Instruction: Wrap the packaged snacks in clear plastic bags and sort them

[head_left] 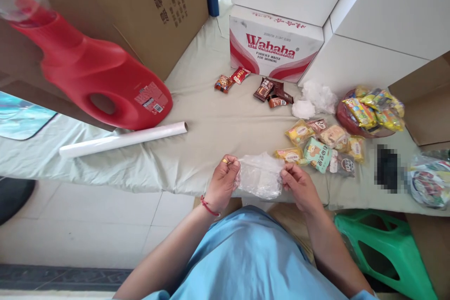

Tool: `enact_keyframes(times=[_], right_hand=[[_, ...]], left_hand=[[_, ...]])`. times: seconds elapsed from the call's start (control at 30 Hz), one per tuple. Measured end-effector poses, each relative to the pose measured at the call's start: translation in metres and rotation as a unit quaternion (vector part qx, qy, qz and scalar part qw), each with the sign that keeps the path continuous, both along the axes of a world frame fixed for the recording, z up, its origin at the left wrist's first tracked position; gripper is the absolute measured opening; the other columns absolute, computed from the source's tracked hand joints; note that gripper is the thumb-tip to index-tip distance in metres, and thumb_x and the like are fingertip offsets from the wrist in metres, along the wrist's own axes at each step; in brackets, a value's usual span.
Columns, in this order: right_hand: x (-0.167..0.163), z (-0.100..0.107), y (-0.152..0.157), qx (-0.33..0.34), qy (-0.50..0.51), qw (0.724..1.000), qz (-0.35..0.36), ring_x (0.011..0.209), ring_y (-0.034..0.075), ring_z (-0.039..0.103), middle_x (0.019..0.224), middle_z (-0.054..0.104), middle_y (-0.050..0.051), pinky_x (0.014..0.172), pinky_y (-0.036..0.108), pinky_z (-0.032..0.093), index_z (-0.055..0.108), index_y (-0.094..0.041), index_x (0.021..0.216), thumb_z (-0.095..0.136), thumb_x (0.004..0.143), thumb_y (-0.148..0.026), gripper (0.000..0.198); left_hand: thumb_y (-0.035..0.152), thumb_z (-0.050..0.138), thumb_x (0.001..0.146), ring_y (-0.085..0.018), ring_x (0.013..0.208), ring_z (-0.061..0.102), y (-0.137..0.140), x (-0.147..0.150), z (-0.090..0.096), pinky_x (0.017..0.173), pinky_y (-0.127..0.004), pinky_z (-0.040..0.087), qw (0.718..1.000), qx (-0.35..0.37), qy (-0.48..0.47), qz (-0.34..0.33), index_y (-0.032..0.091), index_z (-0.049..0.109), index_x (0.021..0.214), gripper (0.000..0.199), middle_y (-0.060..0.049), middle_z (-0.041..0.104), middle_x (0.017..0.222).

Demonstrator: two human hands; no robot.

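Note:
A clear plastic bag (260, 176) is stretched between my two hands at the front edge of the cloth-covered table. My left hand (225, 180), with a ring and a red cord bracelet, pinches its left side. On the other side, the fingers of my right hand (298, 185) are closed on the bag's right edge. Several wrapped snacks (318, 154) lie in a loose pile just beyond my right hand. Farther back are dark brown snack packets (269, 91) and two small red packets (232, 79). Crumpled white plastic (314, 98) lies near them.
A red bowl (342, 117) at the right holds yellow packets. On the left stand a large red bottle (105, 70), a white roll (123, 139) and a cardboard box (140, 18). A Wahaha carton (274, 47) is at the back. A green stool (390, 248) stands below, right.

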State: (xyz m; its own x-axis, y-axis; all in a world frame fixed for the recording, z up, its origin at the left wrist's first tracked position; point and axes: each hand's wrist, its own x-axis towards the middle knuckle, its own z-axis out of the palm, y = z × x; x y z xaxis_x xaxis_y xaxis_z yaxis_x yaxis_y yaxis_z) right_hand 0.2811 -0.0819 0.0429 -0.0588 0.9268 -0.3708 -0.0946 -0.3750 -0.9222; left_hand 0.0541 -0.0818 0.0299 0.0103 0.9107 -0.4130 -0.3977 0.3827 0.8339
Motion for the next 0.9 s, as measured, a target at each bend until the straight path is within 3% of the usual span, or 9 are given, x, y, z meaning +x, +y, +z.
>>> enact_keyframes(times=[0.1, 0.17, 0.23, 0.33, 0.43, 0.6, 0.67, 0.77, 0.9], right_hand=[[-0.006, -0.002, 0.000, 0.119, -0.109, 0.987, -0.006, 0.072, 0.014, 0.052, 0.095, 0.061, 0.002, 0.058, 0.025, 0.045, 0.070, -0.025, 0.102, 0.080, 0.083, -0.044, 0.029], [-0.008, -0.002, 0.002, 0.188, -0.176, 0.966, 0.000, 0.076, 0.015, 0.054, 0.097, 0.061, 0.004, 0.063, 0.027, 0.045, 0.073, -0.025, 0.097, 0.076, 0.087, -0.041, 0.019], [-0.009, -0.001, 0.006, 0.211, -0.193, 0.958, -0.010, 0.074, 0.015, 0.053, 0.090, 0.061, 0.004, 0.063, 0.027, 0.043, 0.074, -0.024, 0.090, 0.072, 0.091, -0.041, 0.017], [-0.005, 0.000, 0.012, 0.149, -0.113, 0.981, -0.044, 0.059, 0.011, 0.043, 0.072, 0.054, -0.002, 0.052, 0.024, 0.034, 0.069, -0.023, 0.088, 0.073, 0.090, -0.045, 0.023], [0.001, 0.002, 0.014, 0.093, -0.038, 0.993, -0.062, 0.052, 0.008, 0.035, 0.068, 0.049, -0.005, 0.047, 0.022, 0.027, 0.066, -0.022, 0.086, 0.079, 0.084, -0.046, 0.027], [0.003, 0.009, 0.006, 0.072, 0.006, 0.997, -0.038, 0.053, 0.008, 0.036, 0.070, 0.051, -0.004, 0.048, 0.022, 0.029, 0.066, -0.022, 0.085, 0.081, 0.082, -0.048, 0.030], [0.003, 0.011, 0.001, 0.066, 0.016, 0.998, -0.005, 0.053, 0.009, 0.036, 0.066, 0.048, -0.004, 0.048, 0.023, 0.029, 0.066, -0.023, 0.084, 0.080, 0.083, -0.048, 0.029], [0.005, 0.014, -0.003, 0.064, 0.024, 0.997, 0.037, 0.053, 0.010, 0.035, 0.063, 0.046, -0.004, 0.049, 0.025, 0.029, 0.066, -0.023, 0.083, 0.079, 0.084, -0.049, 0.029], [0.008, 0.014, -0.004, 0.057, 0.017, 0.996, 0.067, 0.053, 0.011, 0.033, 0.065, 0.046, -0.003, 0.048, 0.025, 0.028, 0.064, -0.023, 0.081, 0.078, 0.084, -0.054, 0.033]], left_hand=[[0.062, 0.073, 0.083, -0.006, 0.045, 0.032, -0.002, 0.002, 0.001, 0.041, -0.017, 0.025, 1.000, 0.006, 0.007, -0.022, 0.023, 0.048, 0.087, 0.047, 0.011, 0.038, 0.057], [0.064, 0.074, 0.082, -0.006, 0.045, 0.032, -0.002, 0.003, 0.002, 0.042, -0.018, 0.025, 0.999, 0.005, 0.008, -0.030, 0.023, 0.048, 0.087, 0.049, 0.011, 0.038, 0.057], [0.065, 0.075, 0.080, -0.006, 0.046, 0.032, -0.002, 0.002, 0.002, 0.042, -0.018, 0.025, 1.000, 0.002, 0.012, -0.025, 0.023, 0.048, 0.087, 0.050, 0.011, 0.038, 0.057], [0.065, 0.075, 0.079, -0.007, 0.047, 0.032, -0.002, -0.004, 0.001, 0.043, -0.019, 0.023, 1.000, 0.006, 0.021, -0.006, 0.023, 0.049, 0.087, 0.050, 0.011, 0.038, 0.058], [0.062, 0.073, 0.083, -0.007, 0.049, 0.031, -0.003, -0.012, -0.001, 0.046, -0.020, 0.025, 0.998, 0.022, 0.049, -0.013, 0.022, 0.052, 0.087, 0.045, 0.010, 0.037, 0.059], [0.043, 0.074, 0.083, -0.014, 0.081, 0.056, -0.004, -0.015, -0.002, 0.076, -0.026, 0.045, 0.992, 0.086, 0.076, -0.060, 0.019, 0.063, 0.095, 0.029, -0.001, 0.062, 0.087], [0.046, 0.071, 0.084, -0.017, 0.090, 0.061, -0.003, -0.012, 0.000, 0.085, -0.030, 0.047, 0.993, 0.080, 0.039, -0.072, 0.020, 0.061, 0.110, 0.038, -0.004, 0.066, 0.101], [0.060, 0.065, 0.087, -0.018, 0.085, 0.064, 0.001, -0.006, 0.004, 0.081, -0.032, 0.047, 0.997, 0.028, 0.010, -0.071, 0.021, 0.055, 0.124, 0.054, -0.005, 0.069, 0.101], [0.065, 0.071, 0.080, -0.015, 0.070, 0.056, 0.008, 0.001, 0.007, 0.069, -0.027, 0.043, 0.994, -0.002, 0.051, -0.093, 0.019, 0.062, 0.089, 0.048, 0.000, 0.061, 0.077]])
